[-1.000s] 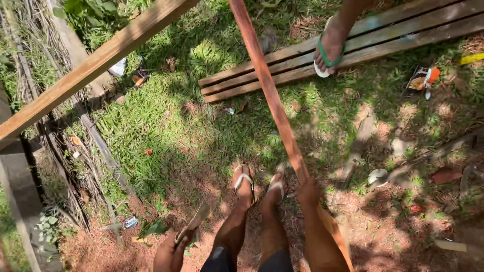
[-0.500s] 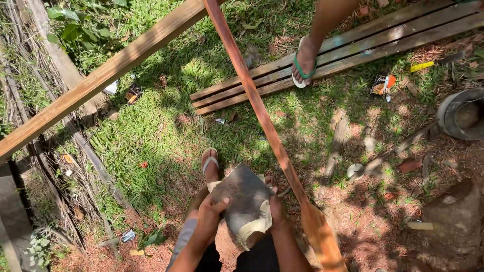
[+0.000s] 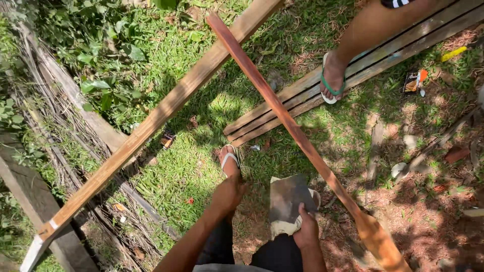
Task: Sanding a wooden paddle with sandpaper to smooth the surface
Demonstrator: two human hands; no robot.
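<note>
My right hand (image 3: 306, 230) grips the lower edge of a dark, worn sheet with a pale backing (image 3: 288, 200), held over my right foot. My left hand (image 3: 228, 194) rests on my left leg just above my foot in a white sandal (image 3: 229, 160), and holds nothing. A long reddish wooden pole (image 3: 282, 113) slants from the top middle down to the bottom right, widening at its lower end (image 3: 375, 236), just right of the sheet. Neither hand touches the pole.
A pale wooden beam (image 3: 156, 118) crosses diagonally from the lower left to the top, under the pole's upper end. Another person's foot in a green sandal (image 3: 333, 78) stands on flat planks (image 3: 383, 55) laid on the grass. Litter (image 3: 414, 80) and stones lie at the right.
Half a second ago both hands held the sheet. My left hand has since let go and dropped onto my left leg, and the view has shifted slightly.
</note>
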